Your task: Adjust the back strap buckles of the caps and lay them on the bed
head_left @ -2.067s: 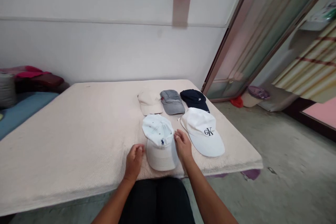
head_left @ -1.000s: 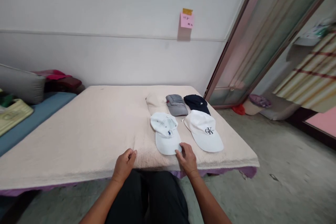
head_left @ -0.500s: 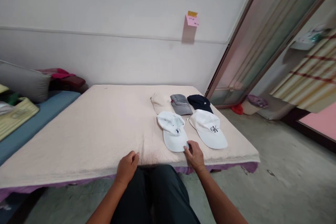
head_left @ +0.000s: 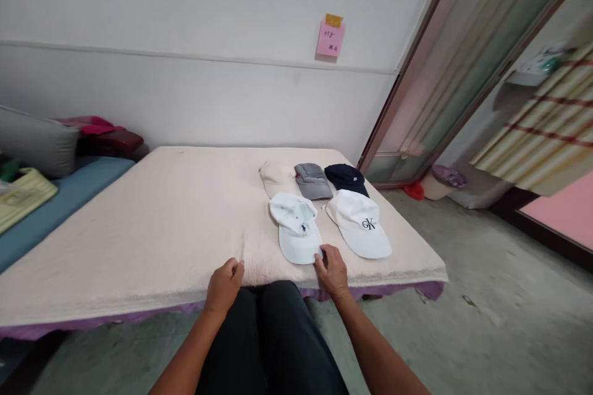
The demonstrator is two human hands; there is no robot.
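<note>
A pale blue baseball cap (head_left: 299, 236) with a small dark emblem lies at the front of the bed, brim toward me. My right hand (head_left: 332, 270) has thumb and fingers closed at the right corner of that brim. To its right is a white cap (head_left: 360, 225) with dark letters. Behind these two sit a cream cap (head_left: 277, 179), a grey cap (head_left: 312, 181) and a navy cap (head_left: 345, 179). Loosely curled into a fist, my left hand (head_left: 225, 285) is at the bed's front edge, left of the pale blue cap, with nothing visible in it.
A cream cover (head_left: 152, 228) lies over the bed, purple cloth (head_left: 430, 289) showing under its edge. On the left are a grey pillow (head_left: 37, 139) and a blue mat (head_left: 102, 166). A pink note (head_left: 330, 40) is taped to the wall. A bin (head_left: 438, 185) stands beyond the bed's right side.
The view has shifted slightly, so everything sits a little further left. The pink note, lifted before, now hangs flat against the wall. My right hand stays at the pale blue cap's brim.
</note>
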